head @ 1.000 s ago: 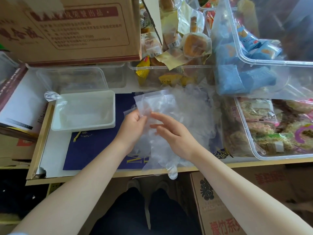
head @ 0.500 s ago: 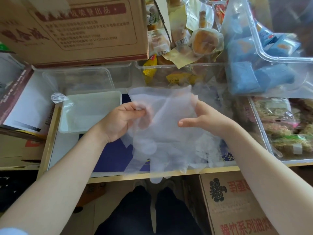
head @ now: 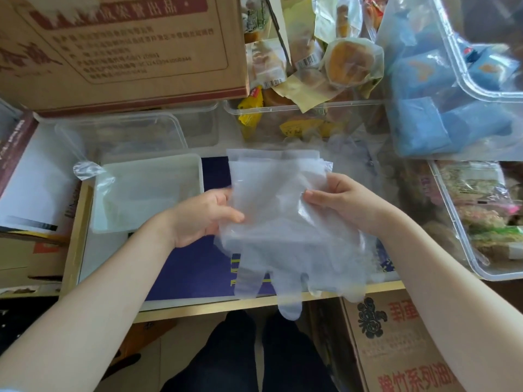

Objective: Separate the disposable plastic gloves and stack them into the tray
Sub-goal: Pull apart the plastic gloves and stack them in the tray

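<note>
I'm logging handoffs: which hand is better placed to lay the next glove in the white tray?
Left, probably. The left hand already pinches the glove bundle on its tray-side edge, next to the white tray; the right hand would have to cross over.

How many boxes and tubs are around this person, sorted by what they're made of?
Cardboard boxes: 2, one at the back and one by the knees.
Clear plastic tubs: 5, one empty, one with yellow packets, one with blue packets, one tilted above it, one at right.
White tray: 1.
Total: 8.
</note>
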